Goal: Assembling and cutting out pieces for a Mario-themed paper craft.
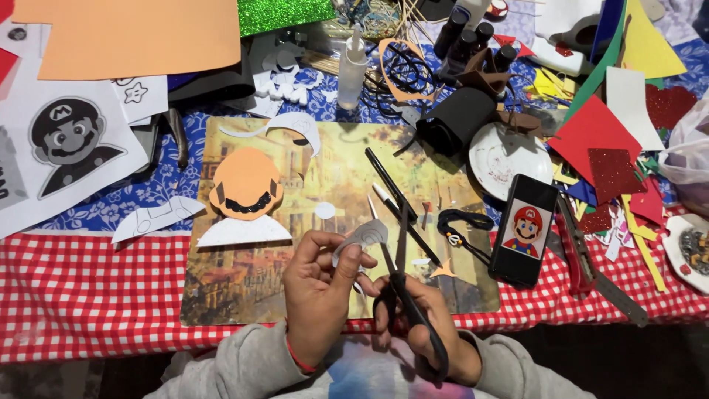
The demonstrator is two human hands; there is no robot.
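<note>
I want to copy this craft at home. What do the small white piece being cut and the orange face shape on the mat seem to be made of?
The white piece, pinched in the left hand against the scissors in the right hand, looks like thin matte craft foam or card: it curves softly without creasing. The orange face shape looks like matte foam sheet too, flat and evenly coloured with clean cut edges; plain card cannot be ruled out.

Pens (395,196) and phone (525,230) beyond hands

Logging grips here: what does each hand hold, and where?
Left hand pinches the small white paper cutout by its lower edge; right hand holds black-handled scissors by the handles.
</note>
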